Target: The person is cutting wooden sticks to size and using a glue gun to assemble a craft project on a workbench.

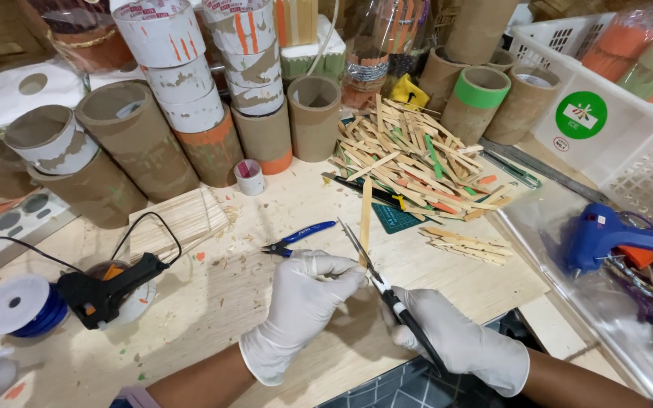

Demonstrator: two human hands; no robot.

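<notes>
Both hands wear white gloves and meet over the middle of the wooden table (447, 287). The left hand (304, 298) pinches the lower end of a flat wooden stick (366, 219), fingers pressed together around it, so the stick stands up and away from the fist, pointing toward the back of the table. The right hand (459, 340) is closed around the black handle of a pair of scissors (376, 268); the thin blades reach up and to the left and cross the stick just above the left fingertips. Just beyond the left hand lie blue-handled pliers (300, 238). Farther back sits a heap of sticks (410, 155), with cardboard tubes (141, 140) behind. A black glue gun (111, 291) rests well to the left, a blue glue gun (614, 238) to the right.
</notes>
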